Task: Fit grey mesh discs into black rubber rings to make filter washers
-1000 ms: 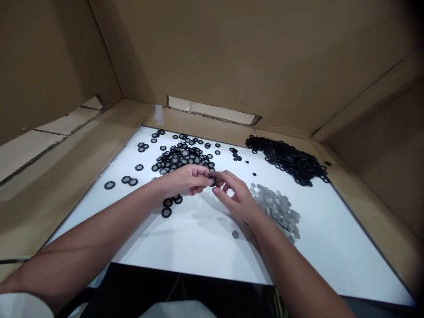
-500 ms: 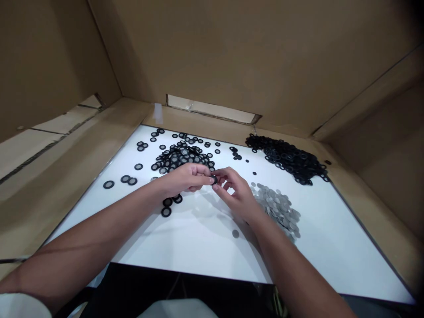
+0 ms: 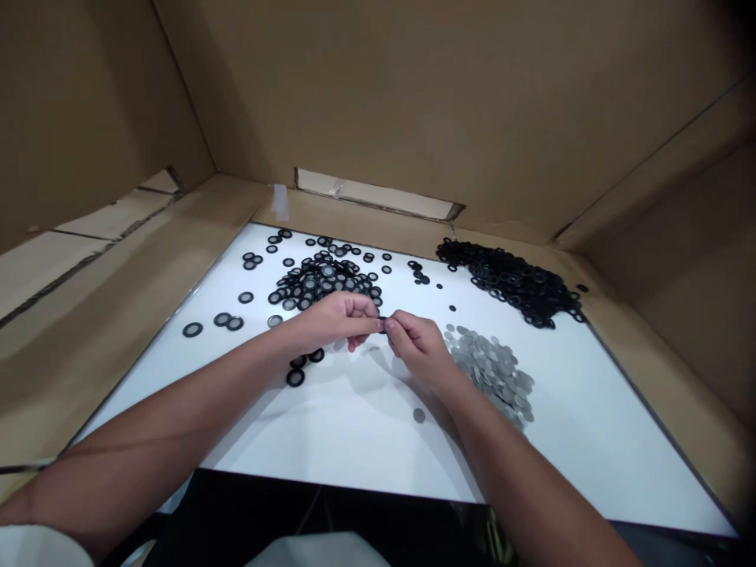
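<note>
Over the middle of the white table, my left hand and my right hand meet fingertip to fingertip. Both pinch one small black rubber ring between thumbs and fingers. Most of that ring is covered, and I cannot tell whether a disc sits in it. Behind my left hand lies a pile of black rings with grey mesh discs in them. Just right of my right hand is a heap of loose grey discs. A single grey disc lies below my right wrist.
A mound of black rings lies at the back right. Small black pieces are scattered left of it. Several filled rings are spread on the left of the white table. Cardboard walls enclose the back and sides.
My right hand's fingers have curled in and closed tighter on the ring, which now shows less and looks edge-on. My left hand has hardly moved.
</note>
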{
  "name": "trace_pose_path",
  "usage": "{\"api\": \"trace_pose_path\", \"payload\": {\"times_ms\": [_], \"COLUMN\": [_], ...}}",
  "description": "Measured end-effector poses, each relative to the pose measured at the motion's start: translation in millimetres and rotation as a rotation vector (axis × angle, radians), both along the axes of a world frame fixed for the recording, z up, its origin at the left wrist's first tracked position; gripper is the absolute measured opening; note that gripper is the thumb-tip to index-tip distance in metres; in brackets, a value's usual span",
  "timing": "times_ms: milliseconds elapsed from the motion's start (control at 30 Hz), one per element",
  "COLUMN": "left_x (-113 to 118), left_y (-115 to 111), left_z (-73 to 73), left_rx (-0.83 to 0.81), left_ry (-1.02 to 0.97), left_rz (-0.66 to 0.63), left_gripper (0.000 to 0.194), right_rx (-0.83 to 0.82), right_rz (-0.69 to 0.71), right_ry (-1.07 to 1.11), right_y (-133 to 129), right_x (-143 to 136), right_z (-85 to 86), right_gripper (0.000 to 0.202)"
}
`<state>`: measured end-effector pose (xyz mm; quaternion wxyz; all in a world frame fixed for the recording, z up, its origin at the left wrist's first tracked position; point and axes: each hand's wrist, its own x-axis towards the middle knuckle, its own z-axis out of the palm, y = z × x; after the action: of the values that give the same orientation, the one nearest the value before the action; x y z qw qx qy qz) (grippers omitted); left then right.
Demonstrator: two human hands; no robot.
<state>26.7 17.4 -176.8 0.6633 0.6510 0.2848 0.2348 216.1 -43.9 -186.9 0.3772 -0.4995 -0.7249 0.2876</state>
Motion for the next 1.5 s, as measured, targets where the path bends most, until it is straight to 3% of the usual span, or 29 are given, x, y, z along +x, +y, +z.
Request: {"api": "trace_pose_path", "payload": {"times_ms": [233, 400, 600, 767, 833, 933, 1100, 1200, 1300, 1400, 1500], "left_x": [-1.6, -4.3, -0.2, -0.2, -1.2, -1.9, -0.6, 0.2, 0.4, 0.2, 0.3], "left_y": [2.9, 3.6, 1.7, 2.3, 3.3, 4.2, 2.4, 1.2, 1.9, 3.0, 2.5], "left_z": [1.1, 2.8, -4.4, -5.4, -4.9, -5.0, -6.1, -6.4, -6.5, -6.6, -6.5], "left_rx": [-0.010, -0.048, -0.078, -0.136, -0.154, -0.165, -0.205, -0.214, -0.233, -0.256, -0.268], "left_ry": [-0.086, -0.060, -0.031, -0.071, -0.064, -0.060, -0.067, -0.060, -0.079, -0.112, -0.107], "left_rz": [0.002, -0.063, -0.026, 0.008, 0.022, 0.029, 0.014, -0.020, -0.020, 0.001, 0.003], "left_gripper": [0.023, 0.021, 0.018, 0.020, 0.021, 0.020, 0.018, 0.017, 0.018, 0.018, 0.018], "right_rx": [-0.014, -0.034, -0.029, 0.058, 0.087, 0.143, 0.141, 0.115, 0.103, 0.130, 0.129], "right_rz": [-0.009, 0.019, 0.049, -0.001, 0.057, 0.114, 0.064, 0.030, 0.093, 0.139, 0.069], "right_ry": [0.093, 0.062, 0.000, -0.076, -0.090, -0.132, -0.089, -0.029, -0.024, -0.053, -0.025], "right_y": [-1.1, 0.1, 2.9, 1.4, 0.7, 0.5, 2.0, 2.1, 2.1, 3.1, 4.6], "right_x": [0.6, 2.4, 3.1, 6.9, 8.5, 9.4, 6.1, 4.3, 4.8, 5.0, 2.9], "right_z": [4.4, 2.1, -2.1, 4.9, 8.9, 12.0, 5.2, 1.4, 3.2, 4.5, 0.5], "right_gripper": [0.041, 0.042, 0.042, 0.016, 0.027, 0.025, 0.019, 0.028, 0.034, 0.026, 0.022]}}
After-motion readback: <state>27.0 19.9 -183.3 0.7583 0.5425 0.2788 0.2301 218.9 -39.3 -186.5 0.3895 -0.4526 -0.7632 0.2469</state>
